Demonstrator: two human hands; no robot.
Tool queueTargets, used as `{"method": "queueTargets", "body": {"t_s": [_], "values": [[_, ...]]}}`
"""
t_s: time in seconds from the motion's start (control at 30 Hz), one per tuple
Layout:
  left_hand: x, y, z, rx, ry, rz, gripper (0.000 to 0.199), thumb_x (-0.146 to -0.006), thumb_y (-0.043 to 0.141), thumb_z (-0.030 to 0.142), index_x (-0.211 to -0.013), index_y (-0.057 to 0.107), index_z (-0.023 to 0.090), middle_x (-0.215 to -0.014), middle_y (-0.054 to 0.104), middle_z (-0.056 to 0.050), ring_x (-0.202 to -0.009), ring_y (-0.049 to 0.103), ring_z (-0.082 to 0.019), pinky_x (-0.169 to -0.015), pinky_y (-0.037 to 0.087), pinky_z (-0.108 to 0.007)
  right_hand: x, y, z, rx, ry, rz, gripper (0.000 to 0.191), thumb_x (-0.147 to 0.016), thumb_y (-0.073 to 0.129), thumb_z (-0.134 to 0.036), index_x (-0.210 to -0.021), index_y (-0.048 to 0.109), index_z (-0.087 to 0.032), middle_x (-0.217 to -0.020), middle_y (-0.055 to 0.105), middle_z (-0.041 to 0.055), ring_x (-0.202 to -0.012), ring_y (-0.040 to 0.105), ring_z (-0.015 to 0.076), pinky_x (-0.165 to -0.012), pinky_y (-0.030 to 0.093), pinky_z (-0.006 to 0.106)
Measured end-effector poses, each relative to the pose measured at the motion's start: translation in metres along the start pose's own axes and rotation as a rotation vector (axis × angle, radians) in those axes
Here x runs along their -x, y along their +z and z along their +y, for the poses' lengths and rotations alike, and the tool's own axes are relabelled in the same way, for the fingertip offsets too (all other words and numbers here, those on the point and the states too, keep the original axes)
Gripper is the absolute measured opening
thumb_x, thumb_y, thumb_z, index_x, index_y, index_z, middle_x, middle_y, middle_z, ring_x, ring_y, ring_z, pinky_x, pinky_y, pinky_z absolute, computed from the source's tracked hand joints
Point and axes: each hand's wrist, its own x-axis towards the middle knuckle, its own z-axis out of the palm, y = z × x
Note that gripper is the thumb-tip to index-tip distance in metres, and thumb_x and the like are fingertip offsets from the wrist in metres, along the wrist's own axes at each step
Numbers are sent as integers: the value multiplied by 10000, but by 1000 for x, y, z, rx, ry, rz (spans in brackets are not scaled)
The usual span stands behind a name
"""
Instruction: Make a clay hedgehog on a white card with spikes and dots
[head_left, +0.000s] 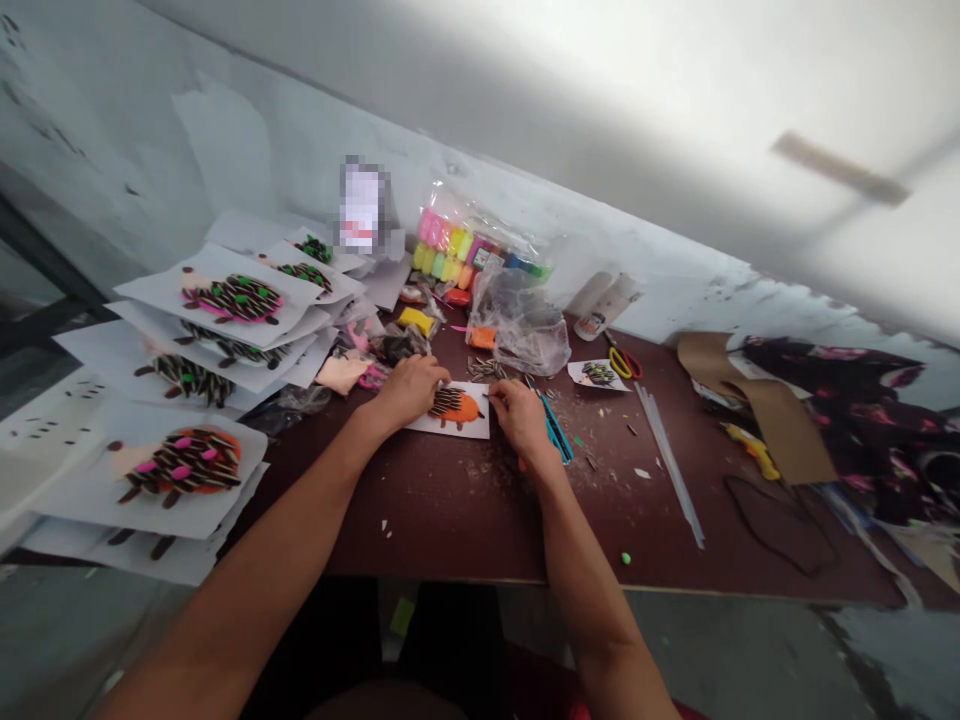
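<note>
A small white card (pixel 475 431) lies on the table in front of me. On it is an orange clay hedgehog (pixel 466 408), its back covered with dark striped seed-like pieces. My left hand (pixel 412 388) has its fingers bent over the card's left end, holding it. At the card's right end my right hand (pixel 519 415) is closed in a pinch; what sits between its fingertips is too small to make out. Striped seeds (pixel 487 369) lie loose just behind the card. A teal tool (pixel 555 428) lies beside my right hand, partly hidden by it.
Finished hedgehog cards (pixel 292 290) are stacked at left. Behind are coloured clay packs (pixel 450 250), a crumpled plastic bag (pixel 517 320) and a white bottle (pixel 604 305). Rightward lie scissors (pixel 624 362), a small hedgehog card (pixel 598 375), translucent sticks (pixel 670 465) and a yellow cutter (pixel 752 450).
</note>
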Motion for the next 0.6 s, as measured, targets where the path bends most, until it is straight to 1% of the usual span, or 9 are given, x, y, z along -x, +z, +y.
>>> {"method": "queueTargets", "body": {"t_s": [0.13, 0.23, 0.3, 0.37, 0.6], "values": [[-1, 1, 0, -3, 2, 4, 335, -887, 497, 97, -1015, 784, 215, -1015, 701, -99, -945, 625, -235, -837, 471, -343, 2, -2, -4, -193, -58, 50, 145, -879, 576, -163, -900, 717, -194, -851, 692, 32, -732, 583, 157, -696, 420, 245], [-1, 2, -1, -9, 3, 1, 337, -886, 497, 99, -1016, 784, 219, -1014, 703, -94, -950, 627, -233, -840, 473, -339, 5, -1, -12, -283, -156, -4, 157, -881, 583, -153, -902, 731, -198, -841, 694, 22, -703, 577, 138, -684, 419, 230], [-1, 3, -2, -12, 3, 0, 332, -888, 500, 102, -1019, 782, 217, -1012, 703, -92, -951, 626, -230, -840, 473, -333, 7, 0, -18, -274, -214, -64, 156, -877, 601, -133, -895, 741, -199, -838, 690, 21, -693, 571, 129, -680, 409, 224], [-1, 3, -2, -14, 8, 3, 326, -886, 508, 105, -1029, 779, 216, -1011, 703, -91, -954, 623, -225, -838, 473, -327, 8, 1, -22, -245, -241, -103, 148, -880, 619, -129, -893, 748, -200, -838, 681, 21, -689, 564, 123, -674, 396, 220], [0, 2, -2, -16, 19, -6, 334, -884, 504, 114, -1051, 775, 217, -1023, 703, -95, -956, 618, -230, -839, 478, -333, 10, 1, -32, -126, -220, -141, 137, -905, 633, -160, -885, 758, -211, -844, 647, 19, -733, 565, 127, -695, 375, 216]]}}
